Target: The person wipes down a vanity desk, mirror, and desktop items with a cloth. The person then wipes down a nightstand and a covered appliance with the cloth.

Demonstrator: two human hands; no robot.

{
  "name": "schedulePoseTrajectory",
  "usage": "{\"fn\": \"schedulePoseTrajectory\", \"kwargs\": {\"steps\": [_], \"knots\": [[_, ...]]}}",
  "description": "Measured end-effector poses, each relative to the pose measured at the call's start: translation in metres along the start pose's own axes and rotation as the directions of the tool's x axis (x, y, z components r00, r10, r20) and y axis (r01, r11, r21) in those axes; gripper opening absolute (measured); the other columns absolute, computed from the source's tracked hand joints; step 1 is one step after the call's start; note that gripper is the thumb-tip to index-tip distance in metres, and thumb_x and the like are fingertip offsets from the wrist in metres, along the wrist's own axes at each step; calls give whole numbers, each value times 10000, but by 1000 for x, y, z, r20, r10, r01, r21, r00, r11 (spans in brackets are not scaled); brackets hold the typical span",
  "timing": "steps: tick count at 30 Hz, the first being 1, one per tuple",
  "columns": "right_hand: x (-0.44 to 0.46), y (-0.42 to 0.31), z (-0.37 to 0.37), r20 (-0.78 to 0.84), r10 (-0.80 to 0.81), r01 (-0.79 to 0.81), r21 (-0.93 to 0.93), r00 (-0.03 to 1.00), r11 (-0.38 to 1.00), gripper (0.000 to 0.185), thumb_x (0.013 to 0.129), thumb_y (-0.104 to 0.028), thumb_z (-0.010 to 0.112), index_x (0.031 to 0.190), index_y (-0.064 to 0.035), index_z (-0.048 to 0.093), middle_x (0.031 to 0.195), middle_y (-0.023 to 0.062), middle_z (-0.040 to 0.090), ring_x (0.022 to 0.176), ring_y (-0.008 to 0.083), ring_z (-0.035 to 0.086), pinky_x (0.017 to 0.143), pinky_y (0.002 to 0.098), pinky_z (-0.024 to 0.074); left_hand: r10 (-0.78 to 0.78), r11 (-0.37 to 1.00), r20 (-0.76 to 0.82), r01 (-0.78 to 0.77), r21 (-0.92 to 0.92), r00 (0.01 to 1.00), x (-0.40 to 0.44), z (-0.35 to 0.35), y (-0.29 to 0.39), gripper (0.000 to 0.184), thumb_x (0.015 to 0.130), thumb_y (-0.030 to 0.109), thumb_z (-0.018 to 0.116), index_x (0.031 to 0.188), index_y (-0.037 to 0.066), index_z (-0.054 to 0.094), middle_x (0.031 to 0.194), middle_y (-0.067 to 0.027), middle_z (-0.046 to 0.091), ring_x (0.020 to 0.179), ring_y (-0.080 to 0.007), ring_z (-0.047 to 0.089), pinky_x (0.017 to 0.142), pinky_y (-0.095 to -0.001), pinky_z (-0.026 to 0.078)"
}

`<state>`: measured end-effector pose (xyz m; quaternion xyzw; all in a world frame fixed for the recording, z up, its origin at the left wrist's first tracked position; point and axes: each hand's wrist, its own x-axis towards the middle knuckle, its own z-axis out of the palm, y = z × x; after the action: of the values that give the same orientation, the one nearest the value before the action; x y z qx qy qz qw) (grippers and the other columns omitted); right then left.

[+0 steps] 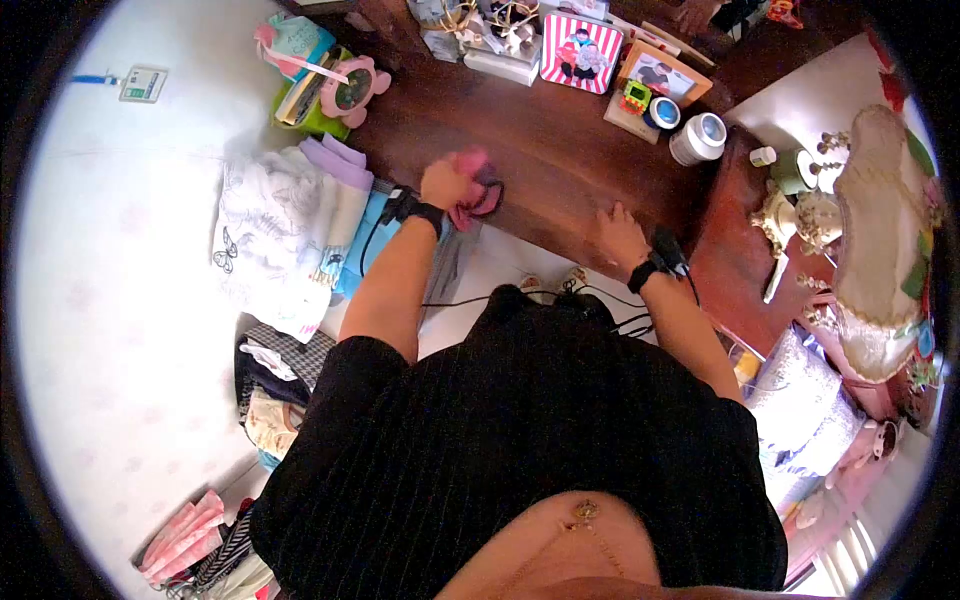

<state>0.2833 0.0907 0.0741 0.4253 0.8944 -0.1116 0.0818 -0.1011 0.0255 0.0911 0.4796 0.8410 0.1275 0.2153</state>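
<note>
My left hand [447,186] is closed around a crumpled pink-red cloth [472,208], which lies over the brown wooden tabletop [530,140] near its left end. The cloth and fingers are partly blurred. My right hand [622,238] rests on the front edge of the same tabletop with its fingers spread, holding nothing. Just left of my left hand are folded clothes [275,225] in a stack, with purple and blue pieces beside them.
At the back stand a red-striped picture frame [582,55], a wooden photo frame [665,72] and a white jar [698,140]. A pink flower-shaped item [356,88] sits back left. To the right, a reddish cabinet [745,240] bears an ornate mirror [868,215]. Black cables [470,300] run near my waist.
</note>
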Motion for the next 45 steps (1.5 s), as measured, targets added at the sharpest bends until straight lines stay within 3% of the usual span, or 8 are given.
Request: {"fn": "schedulePoseTrajectory", "kwargs": {"steps": [7, 9, 16, 27, 30, 33, 37, 45], "knots": [[4, -2, 11, 152, 50, -35, -101, 987, 994, 546, 969, -268, 542, 1456, -26, 488, 1528, 347, 372, 1390, 523, 405, 1045, 559, 480, -68, 996, -660, 92, 1, 748, 82, -65, -39, 524, 901, 287, 669, 1344, 32, 553, 1146, -286, 643, 1043, -467, 638, 905, -550, 518], [8, -11, -11, 248, 32, -4, -112, 968, 994, 510, 991, -280, 507, 1446, -50, 522, 1506, 313, 434, 1395, 523, 400, 1062, 590, 451, -102, 958, -480, -45, -284, 871, 126, -45, -66, 580, 917, 313, 659, 1404, 29, 520, 1222, -286, 626, 1092, -487, 617, 948, -541, 505], [31, -35, -47, 434, 47, 26, -161, 900, 987, 641, 977, -369, 534, 1427, 82, 469, 1500, 411, 327, 1421, 581, 319, 1119, 573, 401, 355, 866, -266, -208, 454, 896, 218, 24, -92, 566, 1042, 370, 475, 1496, 35, 433, 1570, -223, 399, 1432, -379, 392, 1174, -493, 346], [41, -33, -10, 509, 258, -227, -123, 822, 966, 794, 920, -412, 616, 1434, 154, 400, 1539, 478, 184, 1432, 618, 262, 1121, 542, 425, 220, 905, -379, -42, 424, 899, 264, 22, -29, 499, 800, 236, 726, 1232, 20, 602, 1359, -233, 513, 1267, -440, 495, 1048, -508, 442], [41, -38, -20, 519, 272, -251, -112, 810, 962, 766, 945, -405, 582, 1447, 144, 402, 1556, 465, 164, 1447, 606, 244, 1141, 536, 404, 302, 938, -198, -328, -111, 932, 235, -7, -26, 553, 812, 214, 728, 1279, 8, 518, 1465, -260, 413, 1340, -462, 411, 1131, -517, 364], [39, -40, -25, 520, 259, -200, -169, 814, 965, 725, 993, -415, 516, 1461, 131, 420, 1571, 446, 166, 1463, 579, 244, 1169, 528, 372, 482, 874, -328, -420, 243, 813, 211, -15, -29, 655, 808, 293, 760, 1386, 91, 525, 1481, -275, 394, 1367, -484, 364, 1151, -531, 334], [39, -38, -24, 521, 257, -207, -153, 814, 966, 720, 1000, -410, 510, 1468, 130, 413, 1571, 448, 161, 1463, 583, 240, 1176, 535, 354, -73, 997, -448, 47, -67, 891, 205, -8, -1, 857, 802, 475, 760, 1389, -89, 490, 1480, -331, 384, 1377, -505, 354, 1169, -563, 289], [27, -32, -3, 412, 208, -165, -137, 887, 977, 701, 996, -414, 522, 1430, 133, 462, 1555, 462, 176, 1452, 605, 231, 1063, 530, 494, 139, 986, -353, -97, 132, 925, 257, 13, -15, 667, 784, 358, 690, 1251, -97, 549, 1398, -312, 521, 1345, -475, 429, 1152, -541, 332]]}}
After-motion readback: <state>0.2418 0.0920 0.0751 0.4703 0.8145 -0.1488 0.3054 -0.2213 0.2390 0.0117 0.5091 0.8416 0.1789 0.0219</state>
